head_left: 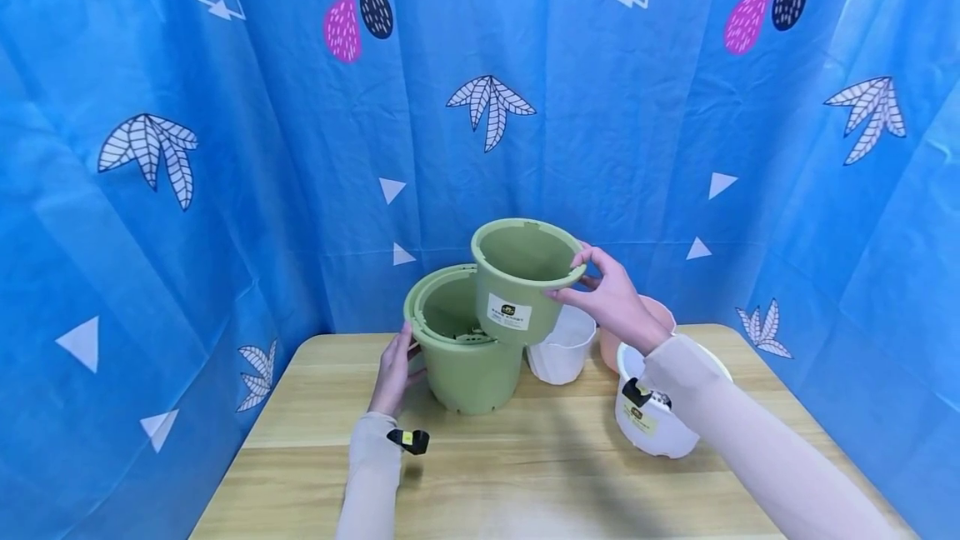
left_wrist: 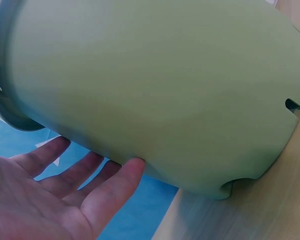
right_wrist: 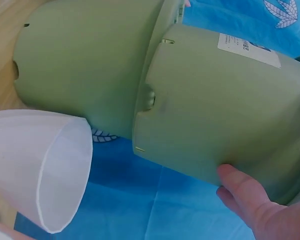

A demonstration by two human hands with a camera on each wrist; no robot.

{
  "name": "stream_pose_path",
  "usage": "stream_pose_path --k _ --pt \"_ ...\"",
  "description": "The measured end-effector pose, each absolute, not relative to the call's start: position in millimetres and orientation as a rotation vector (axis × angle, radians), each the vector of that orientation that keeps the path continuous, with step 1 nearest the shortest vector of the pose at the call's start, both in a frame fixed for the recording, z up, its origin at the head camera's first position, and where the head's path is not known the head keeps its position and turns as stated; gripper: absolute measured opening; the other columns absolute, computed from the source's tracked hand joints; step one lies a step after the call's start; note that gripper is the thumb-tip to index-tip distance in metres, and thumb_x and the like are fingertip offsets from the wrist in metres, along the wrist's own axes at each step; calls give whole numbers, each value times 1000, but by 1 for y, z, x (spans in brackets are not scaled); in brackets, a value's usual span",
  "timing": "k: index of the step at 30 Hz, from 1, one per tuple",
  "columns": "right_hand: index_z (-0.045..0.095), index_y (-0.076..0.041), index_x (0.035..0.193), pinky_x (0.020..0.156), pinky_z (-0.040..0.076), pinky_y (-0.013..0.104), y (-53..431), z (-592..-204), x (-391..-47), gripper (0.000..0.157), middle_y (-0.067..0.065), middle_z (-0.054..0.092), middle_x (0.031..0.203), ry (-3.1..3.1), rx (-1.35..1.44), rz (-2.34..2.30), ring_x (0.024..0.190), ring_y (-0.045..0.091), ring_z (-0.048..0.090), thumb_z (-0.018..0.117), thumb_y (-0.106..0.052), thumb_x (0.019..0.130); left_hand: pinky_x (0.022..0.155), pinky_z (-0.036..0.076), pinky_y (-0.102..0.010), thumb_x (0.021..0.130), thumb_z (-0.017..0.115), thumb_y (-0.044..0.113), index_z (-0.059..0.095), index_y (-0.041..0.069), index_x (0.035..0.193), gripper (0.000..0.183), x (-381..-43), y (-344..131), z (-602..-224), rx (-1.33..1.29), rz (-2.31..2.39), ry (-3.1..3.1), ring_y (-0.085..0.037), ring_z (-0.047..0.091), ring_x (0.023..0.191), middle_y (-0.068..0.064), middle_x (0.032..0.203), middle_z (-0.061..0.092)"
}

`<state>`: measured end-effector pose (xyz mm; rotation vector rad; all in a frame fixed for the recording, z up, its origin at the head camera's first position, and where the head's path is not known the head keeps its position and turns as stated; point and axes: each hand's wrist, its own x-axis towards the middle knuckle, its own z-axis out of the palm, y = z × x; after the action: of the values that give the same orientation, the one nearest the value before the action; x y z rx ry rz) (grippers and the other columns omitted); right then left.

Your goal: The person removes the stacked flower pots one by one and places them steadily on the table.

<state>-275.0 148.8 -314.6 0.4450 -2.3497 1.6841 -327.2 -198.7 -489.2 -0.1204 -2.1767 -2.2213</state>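
Note:
A large green flower pot [head_left: 474,377] stands upright on the table. My left hand [head_left: 393,369] rests against its left side; in the left wrist view the fingertips [left_wrist: 135,167] touch the pot's wall. My right hand [head_left: 609,294] grips a smaller green flower pot [head_left: 529,294] by the right side of its rim. This smaller pot bears a white label [head_left: 509,312] and is held slightly tilted, over the right part of the large pot's opening. In the right wrist view its base overlaps the large pot's rim [right_wrist: 152,55].
Behind and right of the green pots, a white fluted pot [head_left: 561,352] stands on the wooden table [head_left: 517,482]. A pink pot [head_left: 658,312] and a white labelled pot [head_left: 648,432] stand further right, partly behind my right forearm. A blue patterned curtain [head_left: 585,148] surrounds the table.

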Motion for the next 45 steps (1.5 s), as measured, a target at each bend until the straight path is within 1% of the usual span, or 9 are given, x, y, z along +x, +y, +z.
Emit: stream_pose_path --k 5,9,12,16,23,27,31,39,45 --pt "47 -8 111 119 42 62 157 -321 -270 48 3 31 170 -2372 406 1676 150 44 41 85 -26 87 114 43 -66 104 33 70 35 16 161 79 -327 -199 -490 -114 -2218 -2180 -43 35 154 -17 167 34" --pt "47 -9 110 120 39 66 164 -326 -266 48 1 34 168 -2385 381 1665 154 39 34 85 -29 88 115 43 -66 104 32 71 36 17 161 79 -327 -199 -490 -112 -2216 -2185 -42 35 154 -17 167 34" --pt "48 -10 111 117 43 64 168 -328 -263 50 1 33 169 -2416 337 1646 152 43 38 85 -34 88 115 43 -66 104 32 70 35 16 161 79 -326 -199 -490 -112 -2217 -2186 -43 35 154 -17 167 33" --pt "48 -11 114 108 53 59 173 -334 -260 53 2 28 172 -2446 276 1635 142 52 49 84 -39 88 114 43 -67 104 32 70 36 16 161 79 -326 -200 -491 -104 -2208 -2188 -43 35 154 -16 167 34" --pt "48 -12 115 111 50 59 179 -340 -253 55 2 27 172 -2459 234 1600 139 39 58 84 -42 87 113 43 -69 104 33 71 39 15 159 79 -326 -201 -492 -92 -2220 -2164 -42 37 153 -17 165 37" --pt "48 -10 116 108 52 46 181 -343 -249 54 1 27 172 -2447 253 1611 135 34 62 84 -38 88 114 42 -69 104 34 70 38 14 159 79 -327 -201 -491 -85 -2257 -2143 -41 36 153 -19 164 37" --pt "45 -5 118 105 53 33 183 -345 -246 55 2 26 172 -2415 295 1651 136 37 60 83 -33 90 115 41 -69 103 34 72 36 15 161 81 -327 -201 -491 -87 -2259 -2156 -41 35 154 -18 165 36" --pt "42 0 118 97 55 21 189 -349 -244 53 7 27 171 -2355 338 1728 134 41 59 81 -25 92 114 42 -69 103 33 71 36 16 160 80 -326 -199 -490 -94 -2240 -2162 -42 36 153 -17 165 36" --pt "41 2 116 93 57 16 193 -351 -240 51 9 26 171 -2326 330 1756 124 26 64 81 -21 92 115 42 -68 103 33 72 35 17 161 80 -327 -198 -490 -109 -2224 -2173 -43 35 153 -17 166 36"
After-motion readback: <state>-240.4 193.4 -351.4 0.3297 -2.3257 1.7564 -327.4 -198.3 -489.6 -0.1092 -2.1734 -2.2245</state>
